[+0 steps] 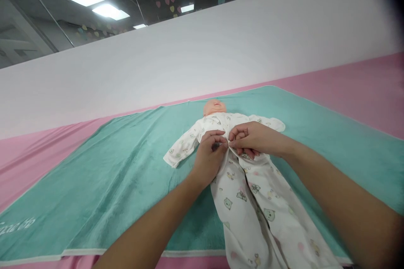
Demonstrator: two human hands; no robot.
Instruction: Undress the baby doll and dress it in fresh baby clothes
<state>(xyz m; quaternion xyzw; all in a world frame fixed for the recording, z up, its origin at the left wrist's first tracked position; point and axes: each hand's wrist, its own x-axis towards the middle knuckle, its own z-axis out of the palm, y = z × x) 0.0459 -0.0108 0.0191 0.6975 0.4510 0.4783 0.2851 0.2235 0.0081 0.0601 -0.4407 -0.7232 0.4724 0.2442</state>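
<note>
A baby doll (215, 107) lies on its back, dressed in a white onesie (233, 201) printed with small green bears and other figures. The onesie's sleeves spread out to both sides, and its front gapes along the legs below the waist. At the middle of the front, my left hand (212, 151) pinches one edge of the fabric between thumb and fingers. Just beside it, my right hand (248, 139) pinches the facing edge, the fingertips of both hands almost touching. Whatever fastener may lie between the fingertips is hidden.
Under the doll is a teal blanket (126, 185) with white edging and some folds. Pink cloth (362, 88) shows around it. Behind stands a low white wall (189, 63), topped by dark glass (208, 4) with heart stickers.
</note>
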